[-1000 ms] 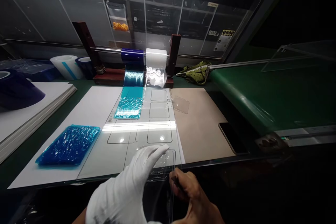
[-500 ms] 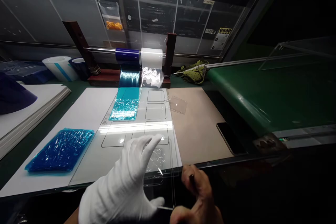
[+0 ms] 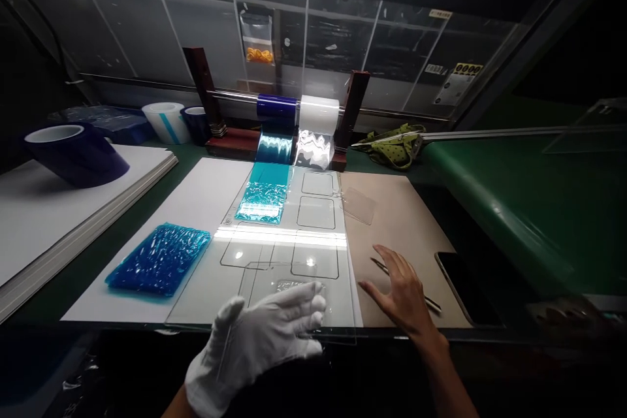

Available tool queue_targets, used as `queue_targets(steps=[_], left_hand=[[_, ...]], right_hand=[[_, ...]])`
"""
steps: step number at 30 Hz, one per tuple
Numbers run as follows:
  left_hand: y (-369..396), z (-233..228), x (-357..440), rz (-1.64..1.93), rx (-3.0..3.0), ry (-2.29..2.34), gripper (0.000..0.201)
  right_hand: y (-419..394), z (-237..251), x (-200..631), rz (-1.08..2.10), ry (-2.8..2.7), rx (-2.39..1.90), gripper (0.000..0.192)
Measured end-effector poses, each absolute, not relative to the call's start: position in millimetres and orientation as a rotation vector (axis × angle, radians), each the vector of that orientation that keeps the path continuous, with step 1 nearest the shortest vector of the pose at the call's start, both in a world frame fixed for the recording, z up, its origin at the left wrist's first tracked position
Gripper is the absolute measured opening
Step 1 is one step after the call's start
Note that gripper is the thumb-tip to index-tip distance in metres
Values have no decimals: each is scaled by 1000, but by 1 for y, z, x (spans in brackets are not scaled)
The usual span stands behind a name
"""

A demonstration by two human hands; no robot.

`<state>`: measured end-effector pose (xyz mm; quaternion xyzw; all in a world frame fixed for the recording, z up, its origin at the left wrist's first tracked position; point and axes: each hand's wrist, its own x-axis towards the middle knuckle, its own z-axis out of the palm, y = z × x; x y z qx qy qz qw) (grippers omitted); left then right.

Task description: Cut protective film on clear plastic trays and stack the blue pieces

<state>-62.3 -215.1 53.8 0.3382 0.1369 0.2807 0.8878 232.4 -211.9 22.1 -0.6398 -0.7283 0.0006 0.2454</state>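
My left hand (image 3: 264,336), in a white glove, holds a clear rectangular plate (image 3: 281,268) by its edges, thumb on the left and fingers on the right. Much of the plate is hard to see against the glass sheet (image 3: 196,307) beneath. My bare right hand (image 3: 404,290) is open above the brown board (image 3: 392,202), fingers apart. Under it lies a slim, pointed, pen-like tool (image 3: 434,304), partly covered by the hand. Black rounded outlines show through the glass. A small clear piece (image 3: 360,206) lies at the board's left edge.
Blue film (image 3: 267,192) hangs from a roll (image 3: 277,106) beside a white roll (image 3: 319,111) on a wooden stand. A blue film stack (image 3: 159,260) lies left. A phone (image 3: 465,287) rests right, near a green belt (image 3: 529,196). A purple roll (image 3: 93,160) sits on stacked sheets.
My right hand has left the clear plate, moved right over the brown board and let go of the pen-like tool. My left hand has turned the plate flatter. The view has shifted left.
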Motion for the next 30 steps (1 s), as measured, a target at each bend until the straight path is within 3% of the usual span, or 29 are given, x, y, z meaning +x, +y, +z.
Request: queue_targets(steps=[4,10,15,21,30], left_hand=[[-216,45,-55,575,381,227,128],[-214,49,-42,585,312,125,119],[-208,49,-37,625,344,29,106],[-198,41,-40,676,331,123,114],[-203,40,-119,1116,214,422,100]], right_hand=[[-230,74,183,41,-2240,-1402,88],[-228,102,135,140,-2514,-1155,110],[-217,92,126,161,-2568,-1153,112],[-207,87,129,101,-2515,-1194,107],[-159,54,158,-79,-2508,-1444,100]])
